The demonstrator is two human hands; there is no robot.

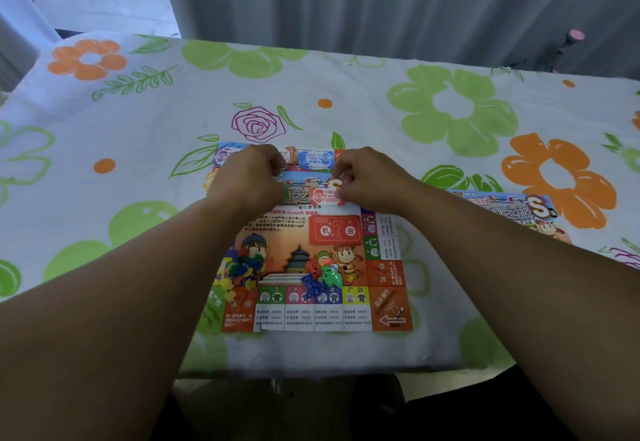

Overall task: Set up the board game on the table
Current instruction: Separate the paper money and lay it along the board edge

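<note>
The thin, glossy paper game board (346, 264) lies flat at 6 o'clock, near the table's edge, its rim divided into coloured squares. My left hand (247, 177) is curled at the board's far end; I cannot tell whether it holds anything. My right hand (367, 177) pinches a red paper note (325, 196) at its right edge. Blue paper notes (317, 158) lie at 12 o'clock. Small plastic tokens (242, 270) and figures (322, 276) heap near a white die (333, 268). A printed box lid (512, 208) sits at 3 o'clock on the soft floral tablecloth (138, 128).
</note>
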